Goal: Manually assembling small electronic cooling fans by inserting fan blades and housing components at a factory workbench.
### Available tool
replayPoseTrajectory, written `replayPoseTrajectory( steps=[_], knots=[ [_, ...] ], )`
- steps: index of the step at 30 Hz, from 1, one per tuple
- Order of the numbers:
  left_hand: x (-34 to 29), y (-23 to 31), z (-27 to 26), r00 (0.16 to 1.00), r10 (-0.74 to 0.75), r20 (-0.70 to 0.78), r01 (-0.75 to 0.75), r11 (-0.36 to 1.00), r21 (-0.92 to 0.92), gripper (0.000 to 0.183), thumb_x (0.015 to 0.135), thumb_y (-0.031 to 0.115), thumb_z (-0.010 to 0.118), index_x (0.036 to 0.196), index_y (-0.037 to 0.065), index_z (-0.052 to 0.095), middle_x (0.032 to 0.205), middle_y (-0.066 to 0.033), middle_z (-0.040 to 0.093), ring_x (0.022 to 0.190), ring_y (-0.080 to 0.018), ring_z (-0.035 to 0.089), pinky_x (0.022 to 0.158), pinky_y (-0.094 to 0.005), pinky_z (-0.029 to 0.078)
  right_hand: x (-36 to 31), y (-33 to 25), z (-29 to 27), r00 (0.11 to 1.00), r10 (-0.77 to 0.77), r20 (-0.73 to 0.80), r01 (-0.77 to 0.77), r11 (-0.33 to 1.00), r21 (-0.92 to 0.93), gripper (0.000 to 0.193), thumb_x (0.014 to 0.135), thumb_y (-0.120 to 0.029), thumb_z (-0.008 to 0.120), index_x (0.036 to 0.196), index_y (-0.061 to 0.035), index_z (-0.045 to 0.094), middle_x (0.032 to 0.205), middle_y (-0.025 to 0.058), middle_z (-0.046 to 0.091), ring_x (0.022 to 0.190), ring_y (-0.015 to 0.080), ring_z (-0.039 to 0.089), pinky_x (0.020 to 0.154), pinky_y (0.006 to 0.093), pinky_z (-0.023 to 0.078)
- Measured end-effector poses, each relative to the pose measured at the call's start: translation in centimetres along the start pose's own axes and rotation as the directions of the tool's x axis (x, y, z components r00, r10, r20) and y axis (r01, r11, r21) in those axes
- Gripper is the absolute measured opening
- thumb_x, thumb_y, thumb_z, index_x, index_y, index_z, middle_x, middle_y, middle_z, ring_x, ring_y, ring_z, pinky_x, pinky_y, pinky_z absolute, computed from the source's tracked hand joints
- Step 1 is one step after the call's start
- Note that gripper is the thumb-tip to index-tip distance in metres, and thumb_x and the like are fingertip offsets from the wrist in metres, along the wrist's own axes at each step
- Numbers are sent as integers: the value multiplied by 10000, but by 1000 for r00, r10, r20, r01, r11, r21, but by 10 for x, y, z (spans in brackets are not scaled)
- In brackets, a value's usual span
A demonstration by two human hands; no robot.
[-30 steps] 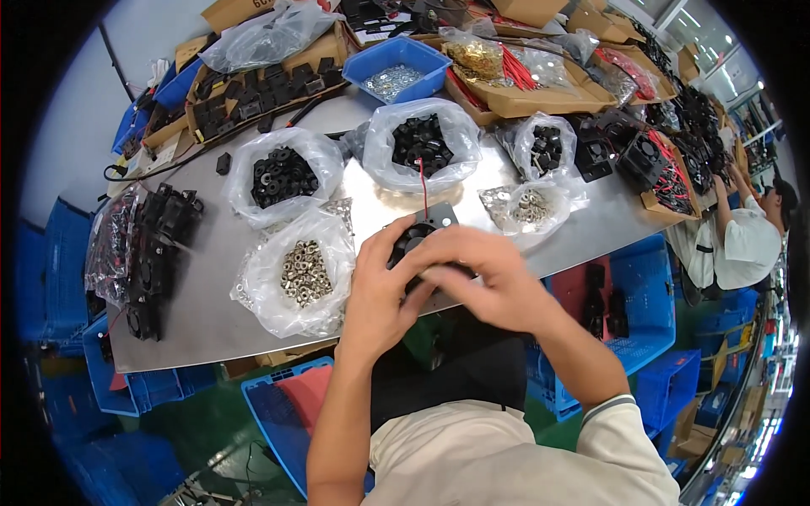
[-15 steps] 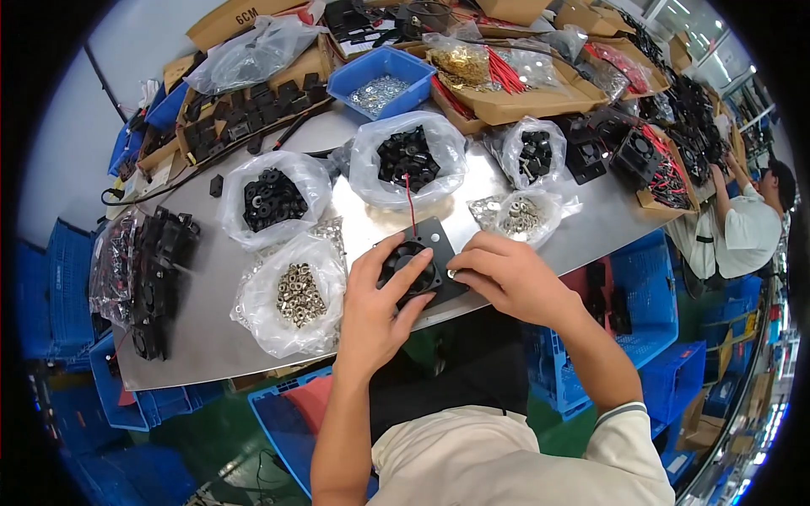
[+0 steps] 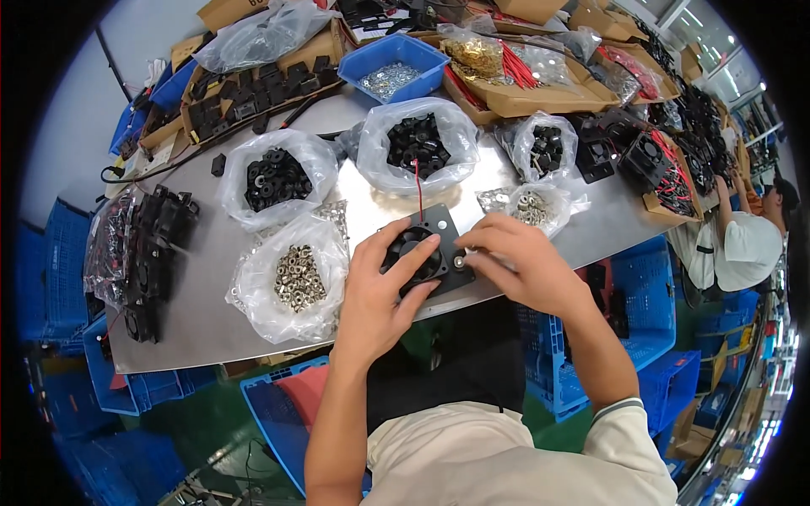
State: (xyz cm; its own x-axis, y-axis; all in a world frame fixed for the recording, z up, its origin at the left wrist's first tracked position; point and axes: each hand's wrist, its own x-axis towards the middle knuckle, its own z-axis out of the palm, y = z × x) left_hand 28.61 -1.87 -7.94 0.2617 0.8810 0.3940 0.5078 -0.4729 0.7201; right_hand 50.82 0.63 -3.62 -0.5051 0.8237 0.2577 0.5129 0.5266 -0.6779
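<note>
My left hand (image 3: 380, 282) grips a small black fan (image 3: 424, 253) by its frame, thumb at the near edge and fingers over the top. A thin red wire (image 3: 418, 187) rises from the fan's far side. The fan rests on a flat black plate (image 3: 442, 221) near the table's front edge. My right hand (image 3: 527, 268) is pinched at the plate's right side, and what lies between its fingertips is too small to make out. Just beside those fingertips a small silver nut (image 3: 459, 261) sits on the plate.
Bags of black parts (image 3: 278, 179), metal nuts (image 3: 300, 278) and small metal pieces (image 3: 533, 207) surround the work. A blue bin (image 3: 395, 72) holds washers behind. Several fans (image 3: 158, 253) are stacked left. A blue crate (image 3: 641, 295) stands right; another person (image 3: 747, 244) works far right.
My right fingertips have lifted slightly and shifted right, uncovering the silver nut on the plate. My left hand keeps its hold on the fan. The whole view has shifted a little.
</note>
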Motion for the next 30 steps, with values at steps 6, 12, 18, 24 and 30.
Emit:
replayPoseTrajectory(
  steps=[6,12,18,24,30],
  knots=[
    [0,-1,1,1000,-8,12,8,1000,0,577,713,66,793,1264,176,659,1370,-133,515,1205,-342,509,1022,-417,424,-7,-6,4,988,139,-69,-130,984,118,190,834,28,684,1021,-7,685,883,104,650,794,216,619,693,316,482],
    [0,-1,0,1000,5,4,-5,1000,9,573,717,70,792,1264,175,658,1363,-131,522,1193,-343,514,1014,-418,424,-7,-3,8,993,111,-36,-106,987,119,186,825,28,695,1007,-13,694,856,85,611,747,197,575,662,297,451],
    [0,-2,0,1000,13,4,-13,1000,19,571,718,76,793,1265,175,657,1359,-131,525,1192,-341,515,1012,-419,425,-7,0,12,996,77,-47,-74,995,67,192,818,15,706,1005,-23,693,853,82,595,764,220,575,666,310,450],
    [0,0,-1,1000,-2,13,2,1000,9,567,717,76,793,1260,169,660,1358,-133,525,1194,-341,515,1012,-420,428,-3,-8,10,999,48,13,-48,998,-33,175,823,-3,697,995,-23,675,882,108,587,788,294,597,696,365,478],
    [1,-1,1,1000,0,11,0,1000,13,569,710,74,793,1256,168,664,1358,-133,524,1192,-343,517,1010,-419,430,3,-15,4,998,31,62,-21,988,-152,156,809,-22,703,960,-19,664,874,113,580,794,312,612,689,393,488]
  ],
)
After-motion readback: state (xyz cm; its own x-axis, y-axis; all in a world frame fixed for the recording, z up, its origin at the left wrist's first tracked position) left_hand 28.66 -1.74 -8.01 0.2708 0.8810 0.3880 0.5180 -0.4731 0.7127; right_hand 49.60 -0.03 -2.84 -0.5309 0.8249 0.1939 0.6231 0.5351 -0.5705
